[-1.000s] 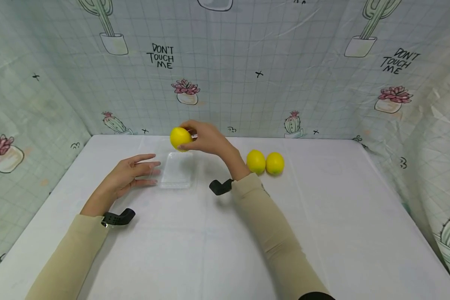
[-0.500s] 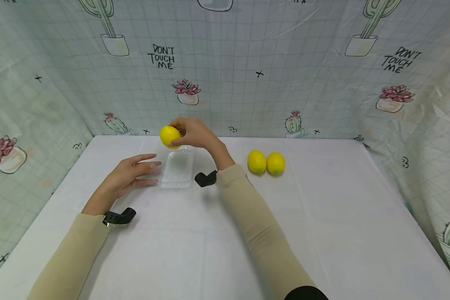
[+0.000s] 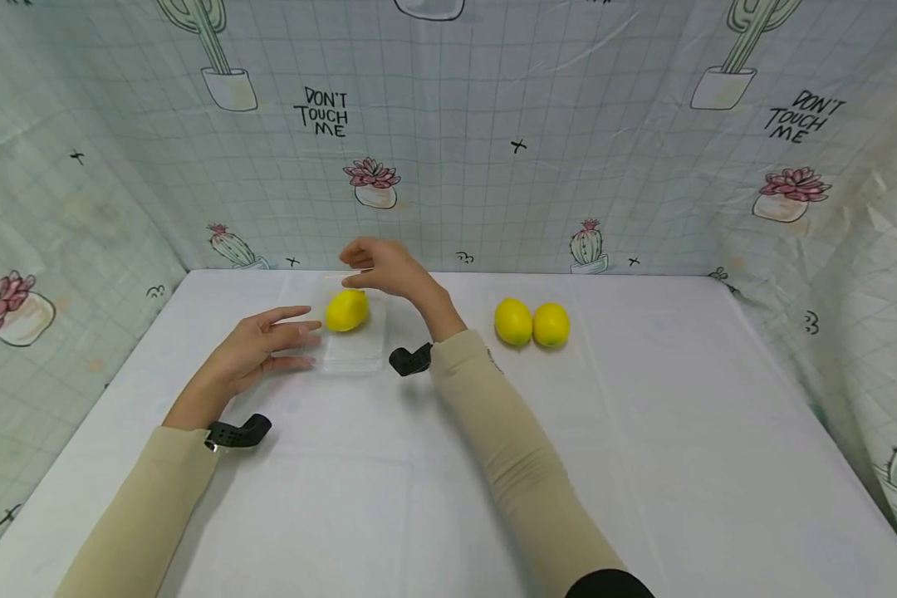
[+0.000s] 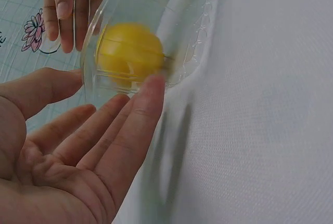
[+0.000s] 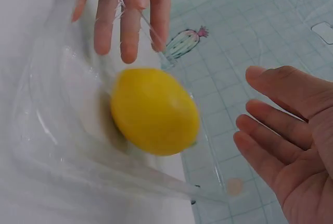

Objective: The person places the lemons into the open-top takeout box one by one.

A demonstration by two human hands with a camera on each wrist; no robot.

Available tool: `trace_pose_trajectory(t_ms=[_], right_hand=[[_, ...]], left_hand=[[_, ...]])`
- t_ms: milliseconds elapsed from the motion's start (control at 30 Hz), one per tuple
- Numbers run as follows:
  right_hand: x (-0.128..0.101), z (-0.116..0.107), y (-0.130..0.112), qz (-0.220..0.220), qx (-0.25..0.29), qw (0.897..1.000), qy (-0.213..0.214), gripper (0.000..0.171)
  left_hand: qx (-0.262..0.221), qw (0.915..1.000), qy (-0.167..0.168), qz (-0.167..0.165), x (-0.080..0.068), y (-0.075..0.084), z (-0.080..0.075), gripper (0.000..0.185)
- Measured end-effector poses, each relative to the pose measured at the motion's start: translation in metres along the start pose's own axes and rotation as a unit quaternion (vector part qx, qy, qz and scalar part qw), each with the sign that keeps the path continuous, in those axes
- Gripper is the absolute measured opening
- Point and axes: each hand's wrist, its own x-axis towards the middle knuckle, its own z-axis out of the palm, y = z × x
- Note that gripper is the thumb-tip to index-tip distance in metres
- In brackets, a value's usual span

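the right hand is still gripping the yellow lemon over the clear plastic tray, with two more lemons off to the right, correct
Not quite. In the right wrist view the right hand is open and apart from the yellow lemon, which lies in the clear plastic tray. The two other lemons do sit to the right.

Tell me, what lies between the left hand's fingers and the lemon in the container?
Only the clear container wall separates the left hand from the lemon, seen in the left wrist view.
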Motion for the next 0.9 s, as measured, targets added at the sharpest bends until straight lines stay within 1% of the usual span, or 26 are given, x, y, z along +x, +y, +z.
trace_pose_trajectory(t_ms=[167, 333, 533, 667, 767, 900], right_hand=[[-0.007, -0.004, 0.004, -0.012, -0.006, 1.000, 0.010, 0.042], [-0.020, -0.013, 0.016, -0.029, -0.032, 0.999, 0.003, 0.041], [-0.044, -0.034, 0.030, -0.014, -0.082, 0.996, -0.013, 0.043], [-0.065, -0.050, 0.035, 0.000, -0.142, 0.990, -0.019, 0.042], [-0.082, -0.061, 0.039, 0.013, -0.190, 0.981, -0.025, 0.042], [-0.106, -0.075, 0.045, 0.025, -0.223, 0.974, -0.035, 0.044]], left_hand=[[0.004, 1.0000, 0.000, 0.006, -0.001, 0.000, 0.000, 0.068], [0.013, 0.9999, 0.004, 0.002, -0.002, 0.001, 0.004, 0.070], [0.015, 0.9998, 0.008, -0.012, 0.000, 0.003, 0.007, 0.080], [0.022, 0.9996, 0.012, -0.016, 0.000, 0.005, 0.007, 0.080], [0.022, 0.9995, 0.014, -0.016, 0.000, 0.005, 0.008, 0.079], [0.014, 0.9998, 0.011, -0.012, -0.001, 0.007, 0.008, 0.076]])
